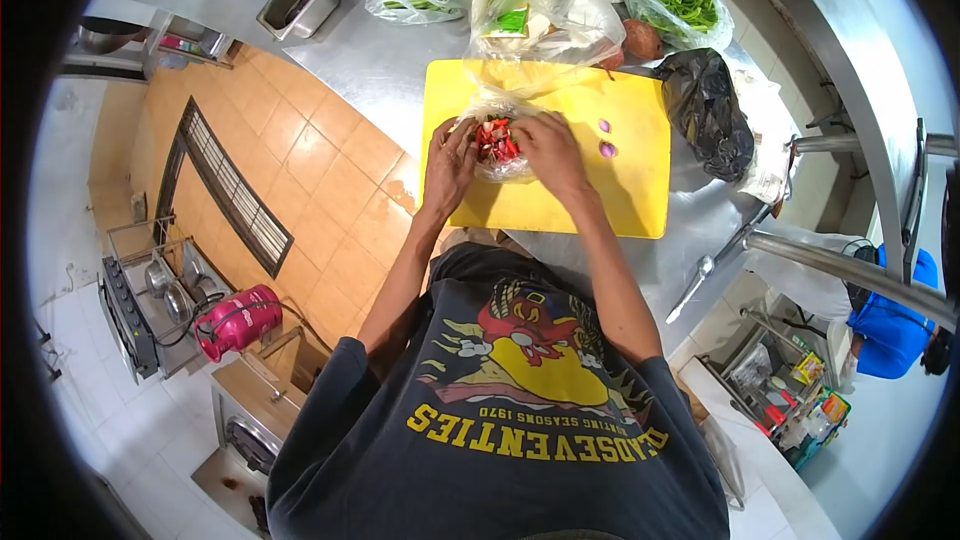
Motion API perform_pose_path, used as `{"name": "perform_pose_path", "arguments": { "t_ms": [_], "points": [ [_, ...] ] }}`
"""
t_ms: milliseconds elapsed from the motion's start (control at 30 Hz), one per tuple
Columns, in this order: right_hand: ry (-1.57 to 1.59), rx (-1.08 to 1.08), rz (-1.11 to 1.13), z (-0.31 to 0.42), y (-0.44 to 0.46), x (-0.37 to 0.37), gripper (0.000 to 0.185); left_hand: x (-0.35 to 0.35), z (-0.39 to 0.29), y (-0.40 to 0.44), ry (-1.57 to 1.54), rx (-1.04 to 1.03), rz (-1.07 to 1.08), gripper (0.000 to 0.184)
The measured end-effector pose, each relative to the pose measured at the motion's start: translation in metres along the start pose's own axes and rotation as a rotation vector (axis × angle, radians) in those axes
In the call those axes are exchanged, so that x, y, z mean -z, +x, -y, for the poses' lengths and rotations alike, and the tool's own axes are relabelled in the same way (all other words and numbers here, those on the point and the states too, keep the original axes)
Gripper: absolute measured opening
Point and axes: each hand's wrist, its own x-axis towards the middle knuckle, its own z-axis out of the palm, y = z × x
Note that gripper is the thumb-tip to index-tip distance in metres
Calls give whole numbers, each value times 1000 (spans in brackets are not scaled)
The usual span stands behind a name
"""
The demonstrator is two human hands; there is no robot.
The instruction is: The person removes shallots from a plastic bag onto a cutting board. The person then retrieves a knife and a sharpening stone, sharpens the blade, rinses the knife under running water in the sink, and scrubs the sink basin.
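On yellow board (630,200), clear bag (503,173) w/ chopped red pcs (497,143): resting betw. hands, prob. for firm support.
L hand (452,162): half-curled, touching bag's L edge; can't tell if pinching.
R hand (548,150): bent over R edge, prob. to steady; can't tell how tight.
Shallots (607,149): apart, maybe kept clear.

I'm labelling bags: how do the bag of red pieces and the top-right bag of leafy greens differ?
The bag of red pieces rests on the yellow board; the bag of leafy greens lies beyond it. The left hand and right hand touch the bag of red pieces, but not the bag of leafy greens. Both bags are see-through plastic.
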Motion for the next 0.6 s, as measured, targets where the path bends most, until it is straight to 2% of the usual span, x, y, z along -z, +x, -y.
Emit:
{"name": "perform_pose_path", "arguments": {
  "t_ms": [100, 233, 433, 600],
  "points": [
    [-138, 136, -24, 0, 13, -40, 13, 1, 2, -2, -77, 56, 32, 51],
    [-192, 105, 51, -5, 20, -50, 14, 12, -11, -3, -224, 250, 120, 54],
    [-41, 58, 20, -3, 20, -32, 15, 7, 3, -5, -104, -35, 47, 57],
    [70, 0, -6, -3, 13, -12, 17, 11, -4, -3, -163, 114, 121, 57]
  ]
}}
